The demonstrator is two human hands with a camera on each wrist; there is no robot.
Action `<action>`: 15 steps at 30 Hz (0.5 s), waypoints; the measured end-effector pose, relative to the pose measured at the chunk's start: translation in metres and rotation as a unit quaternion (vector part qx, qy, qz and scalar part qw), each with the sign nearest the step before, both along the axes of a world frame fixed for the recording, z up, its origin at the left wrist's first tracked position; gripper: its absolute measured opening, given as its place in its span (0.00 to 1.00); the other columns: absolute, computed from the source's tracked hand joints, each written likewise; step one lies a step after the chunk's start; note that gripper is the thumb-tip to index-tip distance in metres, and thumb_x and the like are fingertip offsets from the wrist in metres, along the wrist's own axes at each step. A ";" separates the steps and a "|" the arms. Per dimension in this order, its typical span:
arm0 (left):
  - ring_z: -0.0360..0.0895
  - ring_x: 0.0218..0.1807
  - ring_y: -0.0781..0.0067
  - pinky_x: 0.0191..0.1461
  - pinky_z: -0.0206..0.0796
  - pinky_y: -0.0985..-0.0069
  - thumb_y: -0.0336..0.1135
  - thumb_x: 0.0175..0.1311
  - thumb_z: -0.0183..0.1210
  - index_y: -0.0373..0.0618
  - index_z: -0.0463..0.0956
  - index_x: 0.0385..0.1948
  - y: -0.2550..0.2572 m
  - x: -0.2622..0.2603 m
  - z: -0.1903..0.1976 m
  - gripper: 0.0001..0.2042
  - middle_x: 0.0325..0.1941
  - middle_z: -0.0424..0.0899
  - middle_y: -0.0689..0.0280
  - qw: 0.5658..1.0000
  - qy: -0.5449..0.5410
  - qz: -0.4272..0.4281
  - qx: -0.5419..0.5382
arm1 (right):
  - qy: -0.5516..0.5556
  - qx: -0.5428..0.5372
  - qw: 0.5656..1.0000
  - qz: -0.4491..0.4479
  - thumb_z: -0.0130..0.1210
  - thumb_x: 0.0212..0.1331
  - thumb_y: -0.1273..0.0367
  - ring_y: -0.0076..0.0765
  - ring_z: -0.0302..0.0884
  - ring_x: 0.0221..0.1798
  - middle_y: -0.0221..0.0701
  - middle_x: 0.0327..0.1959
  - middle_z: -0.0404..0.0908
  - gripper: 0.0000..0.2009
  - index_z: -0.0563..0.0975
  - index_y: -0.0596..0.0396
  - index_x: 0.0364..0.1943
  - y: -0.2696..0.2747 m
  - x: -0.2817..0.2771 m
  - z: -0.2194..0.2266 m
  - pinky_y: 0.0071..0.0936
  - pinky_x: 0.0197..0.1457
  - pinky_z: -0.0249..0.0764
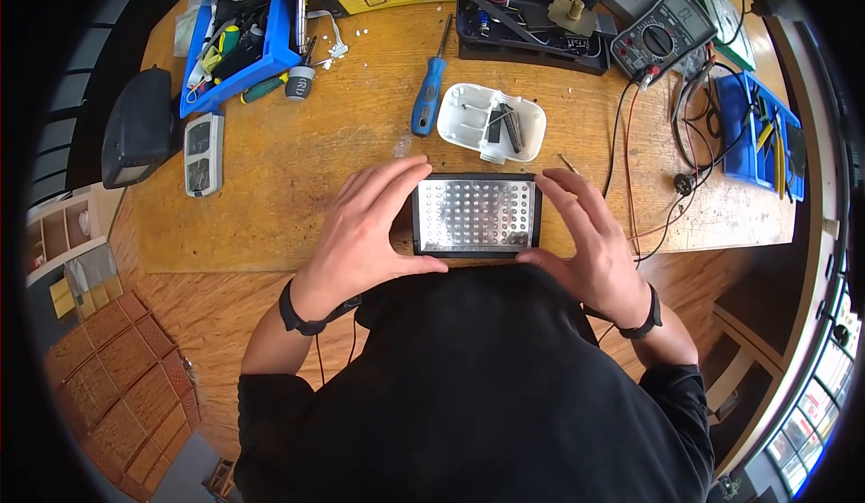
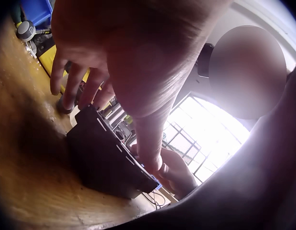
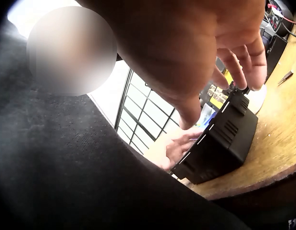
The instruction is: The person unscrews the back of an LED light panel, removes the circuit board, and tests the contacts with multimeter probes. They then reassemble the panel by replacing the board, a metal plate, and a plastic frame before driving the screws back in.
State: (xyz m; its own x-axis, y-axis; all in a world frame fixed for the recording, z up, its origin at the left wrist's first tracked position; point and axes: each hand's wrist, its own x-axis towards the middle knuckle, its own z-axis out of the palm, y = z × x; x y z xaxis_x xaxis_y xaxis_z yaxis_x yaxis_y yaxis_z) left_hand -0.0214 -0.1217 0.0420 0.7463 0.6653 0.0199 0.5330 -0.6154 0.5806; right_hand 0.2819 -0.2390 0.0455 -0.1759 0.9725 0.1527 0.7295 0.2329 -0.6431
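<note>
A black box-shaped LED light (image 1: 477,214) stands on the workbench at its near edge, its panel of small round lamps facing up. Its dark side walls show in both wrist views. My left hand (image 1: 360,224) is spread at the left side of the light, fingertips by the far left corner and thumb along the near edge. On the other side, my right hand (image 1: 590,242) spans the right end, with fingers at the far right corner and thumb by the near edge. Fingers of both hands are extended rather than curled. Beneath the light, its underside is hidden.
Beyond the light lie a white plastic case (image 1: 468,133) with bits and a blue screwdriver (image 1: 427,97). A multimeter (image 1: 662,39) with leads and a blue tool tray (image 1: 734,142) stand at right. On the left are a blue bin (image 1: 243,75) and a grey-white device (image 1: 204,156).
</note>
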 end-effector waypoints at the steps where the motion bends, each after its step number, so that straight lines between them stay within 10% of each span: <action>1: 0.76 0.75 0.48 0.81 0.67 0.52 0.50 0.38 0.89 0.43 0.74 0.74 0.003 0.000 0.002 0.54 0.76 0.77 0.55 1.000 0.001 0.000 0.001 | 0.001 0.001 1.000 0.000 0.80 0.54 0.65 0.58 0.80 0.61 0.48 0.65 0.77 0.40 0.74 0.62 0.71 0.000 0.001 -0.001 0.48 0.64 0.81; 15: 0.76 0.72 0.44 0.78 0.67 0.50 0.44 0.40 0.87 0.44 0.72 0.76 0.006 0.016 0.003 0.53 0.72 0.79 0.53 0.998 0.030 -0.049 -0.020 | 0.030 0.053 0.992 -0.107 0.77 0.58 0.73 0.49 0.87 0.44 0.41 0.44 0.86 0.20 0.84 0.60 0.54 -0.027 0.006 -0.028 0.40 0.45 0.83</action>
